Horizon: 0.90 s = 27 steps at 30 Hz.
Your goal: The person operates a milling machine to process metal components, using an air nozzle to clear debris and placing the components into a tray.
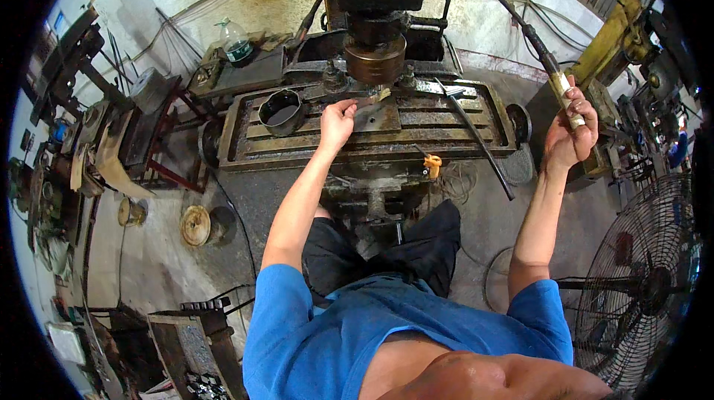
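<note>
My left hand [338,123] is closed around the handle of a small brush [381,95], with its pale bristles pointing right, just below the round brownish cutter head [375,59] of a milling machine. Beneath the brush lies the slotted machine table [260,149]. Left of this hand, a black pot [282,110] of dark liquid stands on the table. Over on the right, my raised right hand [574,128] wraps its fingers round the worn, pale grip of a long machine lever [561,88], which slants up to the machine's head. Whether the cutter head is turning I cannot tell.
A long dark bar [480,143] leans over the table's front edge, near an orange-handled item [431,165]. A plastic bottle [236,43] stands behind left. A large caged fan [643,288] is close on my right. A metal-topped stand [190,348] sits lower left.
</note>
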{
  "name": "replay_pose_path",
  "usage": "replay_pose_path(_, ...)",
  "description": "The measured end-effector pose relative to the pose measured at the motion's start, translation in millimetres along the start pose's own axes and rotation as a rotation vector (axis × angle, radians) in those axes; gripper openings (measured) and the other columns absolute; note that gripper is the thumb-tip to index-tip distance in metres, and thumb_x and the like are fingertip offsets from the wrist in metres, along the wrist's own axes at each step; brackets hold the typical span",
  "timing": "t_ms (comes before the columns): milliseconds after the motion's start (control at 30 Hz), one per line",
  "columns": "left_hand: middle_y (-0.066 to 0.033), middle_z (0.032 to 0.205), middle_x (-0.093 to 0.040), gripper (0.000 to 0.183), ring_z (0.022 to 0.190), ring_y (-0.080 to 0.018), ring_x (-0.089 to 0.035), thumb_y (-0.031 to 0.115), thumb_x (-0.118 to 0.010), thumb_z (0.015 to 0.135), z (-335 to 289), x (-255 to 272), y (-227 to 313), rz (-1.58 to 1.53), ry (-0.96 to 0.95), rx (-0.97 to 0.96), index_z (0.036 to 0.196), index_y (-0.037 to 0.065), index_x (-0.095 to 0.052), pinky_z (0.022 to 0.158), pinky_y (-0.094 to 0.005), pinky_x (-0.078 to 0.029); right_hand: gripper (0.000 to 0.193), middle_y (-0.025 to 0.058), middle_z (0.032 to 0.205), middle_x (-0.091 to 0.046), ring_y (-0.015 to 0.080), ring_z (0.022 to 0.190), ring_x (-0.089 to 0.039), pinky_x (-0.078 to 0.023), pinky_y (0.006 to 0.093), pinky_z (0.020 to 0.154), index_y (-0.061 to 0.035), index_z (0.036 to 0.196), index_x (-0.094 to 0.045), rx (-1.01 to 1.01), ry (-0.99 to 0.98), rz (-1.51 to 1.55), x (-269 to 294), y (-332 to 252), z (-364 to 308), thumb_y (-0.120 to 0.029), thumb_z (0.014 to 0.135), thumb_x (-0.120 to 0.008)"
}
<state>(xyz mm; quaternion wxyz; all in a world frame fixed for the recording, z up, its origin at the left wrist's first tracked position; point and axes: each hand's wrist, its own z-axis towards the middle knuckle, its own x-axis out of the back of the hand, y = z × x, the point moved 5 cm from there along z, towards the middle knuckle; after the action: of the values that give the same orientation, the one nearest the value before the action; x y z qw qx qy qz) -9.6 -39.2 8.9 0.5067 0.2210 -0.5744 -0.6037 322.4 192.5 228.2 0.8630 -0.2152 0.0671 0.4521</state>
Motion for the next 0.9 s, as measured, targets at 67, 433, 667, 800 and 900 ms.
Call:
replay_pose_path(67,-0.0167,0.081,-0.065,0.019,0.076,-0.024,-0.064,0.012,-0.054,0.082,0,2,-1,0.005,0.013,-0.042,0.094,0.0,-0.063,0.067,-0.0311,-0.047,0.022,0.0062,0.069,-0.051,0.0283,0.089,-0.053,-0.019,0.0567,0.102,0.0011,0.078,-0.057,0.022,-0.015,0.025,1,1,-3,-0.01,0.065,-0.044)
replay_pose_path(433,-0.0149,0.074,-0.063,0.023,0.063,-0.0212,-0.061,0.014,-0.053,0.082,-15,14,20,0.287,0.049,-0.244,0.099,0.0,-0.061,0.061,-0.0314,-0.046,0.021,0.0055,0.068,-0.046,0.0286,0.089,-0.048,-0.017,0.0546,0.104,-0.0018,0.074,-0.054,0.027,-0.065,0.031,4,11,-18,-0.015,0.062,-0.045)
replay_pose_path(667,-0.0123,0.067,-0.061,0.024,0.062,-0.0217,-0.061,0.014,-0.053,0.082,-17,13,19,0.266,0.039,-0.208,0.101,0.001,-0.06,0.059,-0.0319,-0.045,0.022,0.0055,0.068,-0.048,0.0282,0.089,-0.05,-0.019,0.0547,0.103,-0.0006,0.076,-0.055,0.048,-0.084,0.041,6,12,-16,-0.019,0.066,-0.049)
replay_pose_path(800,-0.0139,0.079,-0.064,0.024,0.071,-0.025,-0.062,0.015,-0.053,0.082,-21,12,25,0.272,0.033,-0.216,0.101,0.003,-0.06,0.065,-0.0333,-0.047,0.025,0.0094,0.069,-0.051,0.0297,0.09,-0.054,-0.022,0.0546,0.101,0.0024,0.077,-0.058,0.04,-0.037,0.045,2,4,-7,-0.011,0.061,-0.044)
replay_pose_path(900,-0.016,0.091,-0.063,0.025,0.082,-0.0278,-0.062,0.016,-0.053,0.082,-23,12,29,0.284,0.03,-0.236,0.103,0.004,-0.06,0.072,-0.0343,-0.046,0.031,0.0154,0.075,-0.055,0.0309,0.09,-0.055,-0.022,0.0554,0.102,0.0052,0.077,-0.057,0.028,-0.004,-0.004,2,2,-1,-0.008,0.055,-0.04)
